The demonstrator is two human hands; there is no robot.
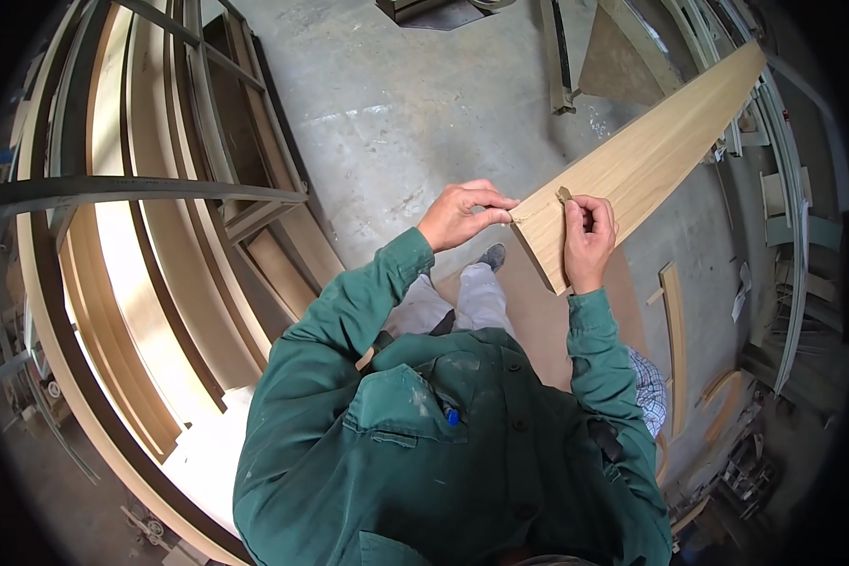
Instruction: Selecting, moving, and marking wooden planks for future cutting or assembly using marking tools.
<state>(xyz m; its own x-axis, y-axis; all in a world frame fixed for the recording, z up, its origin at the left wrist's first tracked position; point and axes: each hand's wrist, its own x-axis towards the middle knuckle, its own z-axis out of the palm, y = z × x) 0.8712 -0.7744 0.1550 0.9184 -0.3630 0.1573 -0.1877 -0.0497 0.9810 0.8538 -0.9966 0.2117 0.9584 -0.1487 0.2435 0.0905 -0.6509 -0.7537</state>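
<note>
Plank [653, 141], corner pinched by left hand [464, 215], lies beneath right hand [590, 243] gripping brown piece [564, 194].

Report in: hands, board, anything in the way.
Left hand at near left corner of wooden board, grip unclear. Right hand holding small brown piece. Right hand hides part of board's near end.
</note>
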